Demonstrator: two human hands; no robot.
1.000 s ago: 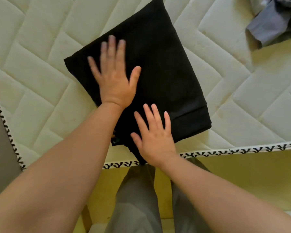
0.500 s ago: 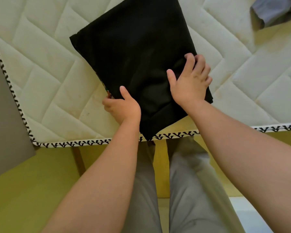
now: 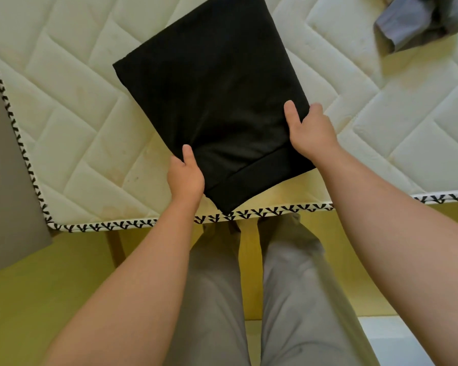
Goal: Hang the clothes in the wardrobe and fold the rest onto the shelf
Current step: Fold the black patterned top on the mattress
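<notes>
Matt black cloth on a quilted cream mattress.

The folded black garment is smooth, matt cloth with a flat hem band along its near edge. The mattress is cream quilted fabric, puffed between stitched lines and faintly stained, and it is edged with black-and-white patterned piping. At far right lies a crumpled grey cloth, thin and matt. The trousers are plain grey cloth, and the floor looks smooth and yellow.

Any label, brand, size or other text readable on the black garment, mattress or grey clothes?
None readable. The folded black garment shows no tag or print; the mattress edging is a repeating black pattern, not letters; the grey clothes show no text.
</notes>
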